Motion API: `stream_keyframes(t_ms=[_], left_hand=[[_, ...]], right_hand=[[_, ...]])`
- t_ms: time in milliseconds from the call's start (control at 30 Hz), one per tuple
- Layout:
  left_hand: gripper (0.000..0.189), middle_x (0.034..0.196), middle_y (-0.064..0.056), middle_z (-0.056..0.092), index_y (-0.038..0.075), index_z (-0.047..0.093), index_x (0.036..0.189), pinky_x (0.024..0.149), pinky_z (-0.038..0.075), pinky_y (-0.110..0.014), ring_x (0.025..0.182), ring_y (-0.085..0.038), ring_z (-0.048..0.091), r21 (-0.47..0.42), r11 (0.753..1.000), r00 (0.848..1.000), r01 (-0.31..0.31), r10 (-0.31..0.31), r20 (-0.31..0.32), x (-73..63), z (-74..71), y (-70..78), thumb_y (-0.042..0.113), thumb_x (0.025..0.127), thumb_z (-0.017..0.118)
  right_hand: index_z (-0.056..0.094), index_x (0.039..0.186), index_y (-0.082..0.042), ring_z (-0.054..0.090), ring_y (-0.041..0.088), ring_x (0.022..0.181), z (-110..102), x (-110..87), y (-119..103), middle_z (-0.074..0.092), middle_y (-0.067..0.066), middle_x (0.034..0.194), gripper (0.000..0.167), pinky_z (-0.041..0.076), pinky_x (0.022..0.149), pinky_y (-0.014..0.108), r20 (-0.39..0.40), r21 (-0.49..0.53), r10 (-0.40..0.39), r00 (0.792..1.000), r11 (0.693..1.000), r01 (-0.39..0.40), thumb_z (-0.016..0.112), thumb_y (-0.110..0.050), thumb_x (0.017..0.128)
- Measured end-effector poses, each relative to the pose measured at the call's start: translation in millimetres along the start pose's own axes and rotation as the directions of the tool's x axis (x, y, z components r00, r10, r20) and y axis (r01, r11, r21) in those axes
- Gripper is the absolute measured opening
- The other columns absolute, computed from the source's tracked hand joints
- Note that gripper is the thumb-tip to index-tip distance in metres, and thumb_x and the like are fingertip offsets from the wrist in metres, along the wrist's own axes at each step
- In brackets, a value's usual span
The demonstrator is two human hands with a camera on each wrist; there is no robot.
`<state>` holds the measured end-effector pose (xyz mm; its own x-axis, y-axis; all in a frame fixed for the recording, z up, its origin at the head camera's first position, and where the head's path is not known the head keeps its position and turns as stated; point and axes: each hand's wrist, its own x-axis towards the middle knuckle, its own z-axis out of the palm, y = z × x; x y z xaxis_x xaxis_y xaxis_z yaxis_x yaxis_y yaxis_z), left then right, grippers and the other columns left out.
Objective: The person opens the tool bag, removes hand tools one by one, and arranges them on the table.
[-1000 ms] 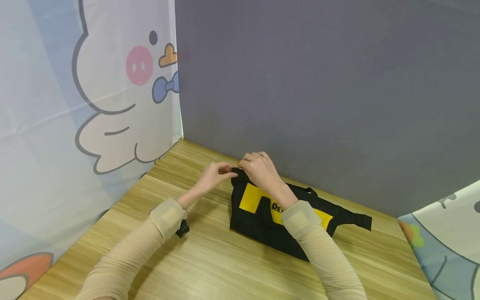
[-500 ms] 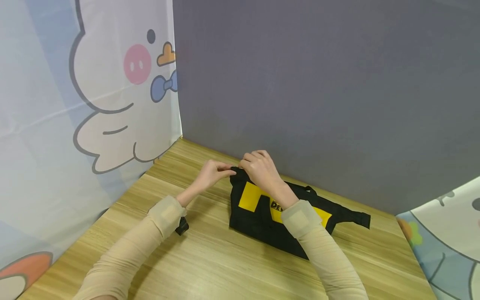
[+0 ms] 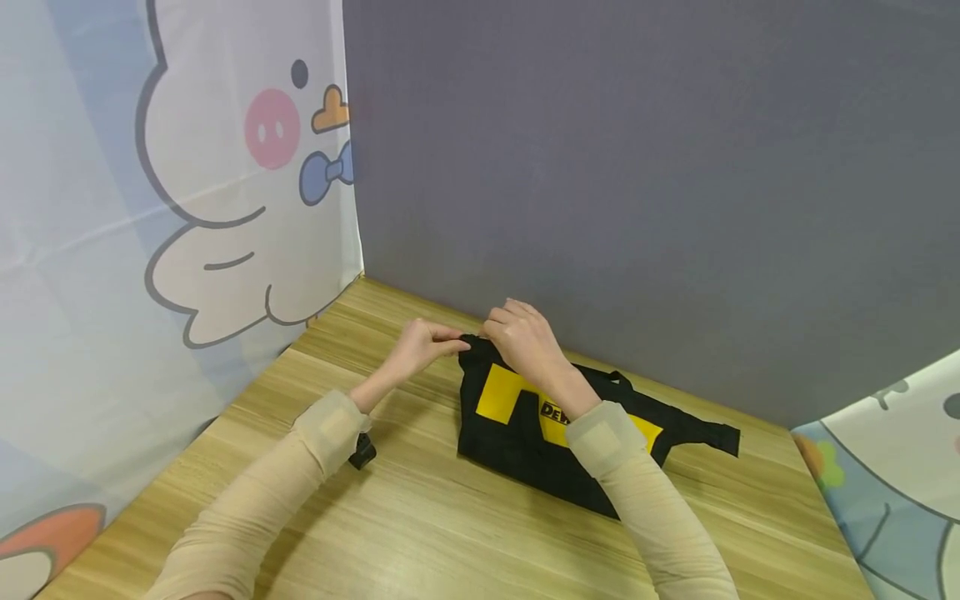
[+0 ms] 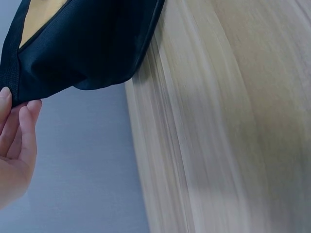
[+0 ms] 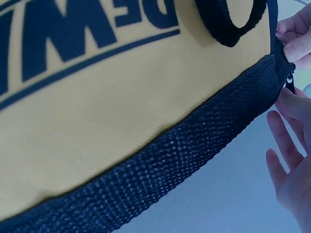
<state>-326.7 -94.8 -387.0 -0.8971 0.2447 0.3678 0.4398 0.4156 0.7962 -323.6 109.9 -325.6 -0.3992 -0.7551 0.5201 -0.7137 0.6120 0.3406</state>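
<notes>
A black and yellow tool bag [image 3: 555,477] with a printed logo stands on the table, close to the grey wall. My left hand [image 3: 412,350] pinches the bag's upper left end between thumb and fingers. In the left wrist view, the thumb and fingers of that left hand [image 4: 17,145] meet at the black webbing edge. My right hand [image 3: 528,346] is bent over the top edge beside the left one. In the right wrist view, this right hand [image 5: 294,170] pinches a small zipper pull [image 5: 290,83] at the bag's end, its other fingers spread.
The wooden table [image 3: 420,533] extends in front of the bag. Behind it rises a grey wall [image 3: 637,208]; a cartoon-printed cloth [image 3: 217,192] hangs at the left. A black strap end [image 3: 720,437] lies to the right. A small black device [image 3: 363,452] shows by my left cuff.
Both hands stay at the bag's upper left end. The left hand's fingers have drawn slightly closer together; the whole view has shifted a little. The bag itself looks unmoved.
</notes>
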Motion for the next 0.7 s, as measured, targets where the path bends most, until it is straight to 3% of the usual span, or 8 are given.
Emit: stream_keyframes(t_ms=[167, 267, 367, 500, 700], left_hand=[[0.028, 0.091, -0.014, 0.078, 0.004, 0.077, 0.108, 0.048, 0.038, -0.017, 0.06, -0.004, 0.062, -0.02, 1.0, 1.0, 0.009, -0.009, 0.004, -0.8, -0.4, -0.3, 0.022, 0.087, 0.076], [0.028, 0.089, -0.013, 0.078, 0.004, 0.077, 0.109, 0.049, 0.04, -0.017, 0.061, -0.002, 0.062, -0.016, 1.0, 1.0, 0.005, -0.005, 0.004, -0.4, -0.3, -1.0, 0.022, 0.087, 0.076], [0.028, 0.088, -0.013, 0.078, 0.005, 0.077, 0.109, 0.051, 0.046, -0.018, 0.063, -0.004, 0.065, -0.014, 1.0, 1.0, 0.011, -0.011, 0.007, 0.4, -0.2, -2.3, 0.022, 0.087, 0.076], [0.028, 0.092, -0.014, 0.078, 0.005, 0.077, 0.11, 0.055, 0.052, -0.025, 0.066, -0.009, 0.069, -0.023, 0.999, 0.999, 0.028, -0.027, 0.023, 1.3, 0.3, -2.4, 0.022, 0.088, 0.076], [0.028, 0.095, -0.015, 0.078, 0.005, 0.077, 0.11, 0.052, 0.047, -0.02, 0.069, -0.014, 0.072, -0.021, 0.999, 0.998, 0.043, -0.043, 0.034, 0.3, -1.8, 0.5, 0.022, 0.088, 0.075]], right_hand=[[0.077, 0.086, -0.011, 0.063, 0.016, 0.076, 1.1, -1.1, 1.8, 0.071, 0.001, 0.082, 0.009, 0.056, 0.091, 0.031, -0.009, 0.054, -0.005, 1.0, 0.999, 0.006, 0.07, -0.008, 0.091], [0.077, 0.087, -0.011, 0.065, 0.016, 0.078, 0.7, -1.0, 2.8, 0.071, 0.001, 0.084, 0.008, 0.055, 0.096, 0.033, -0.002, 0.064, -0.01, 1.0, 0.998, 0.01, 0.07, -0.007, 0.091], [0.077, 0.088, -0.011, 0.067, 0.016, 0.081, -0.6, -1.3, 3.9, 0.072, 0.001, 0.085, 0.008, 0.052, 0.102, 0.035, 0.003, 0.063, -0.015, 1.0, 0.998, 0.014, 0.071, -0.008, 0.091], [0.077, 0.089, -0.011, 0.066, 0.016, 0.081, -2.5, -4.1, 5.3, 0.072, 0.001, 0.085, 0.007, 0.053, 0.101, 0.035, -0.002, 0.067, -0.017, 1.0, 0.998, 0.017, 0.071, -0.009, 0.09], [0.077, 0.089, -0.01, 0.067, 0.016, 0.082, -3.8, -7.4, 5.7, 0.072, 0.001, 0.086, 0.006, 0.052, 0.103, 0.036, -0.004, 0.074, -0.012, 1.0, 0.997, 0.012, 0.071, -0.008, 0.09]])
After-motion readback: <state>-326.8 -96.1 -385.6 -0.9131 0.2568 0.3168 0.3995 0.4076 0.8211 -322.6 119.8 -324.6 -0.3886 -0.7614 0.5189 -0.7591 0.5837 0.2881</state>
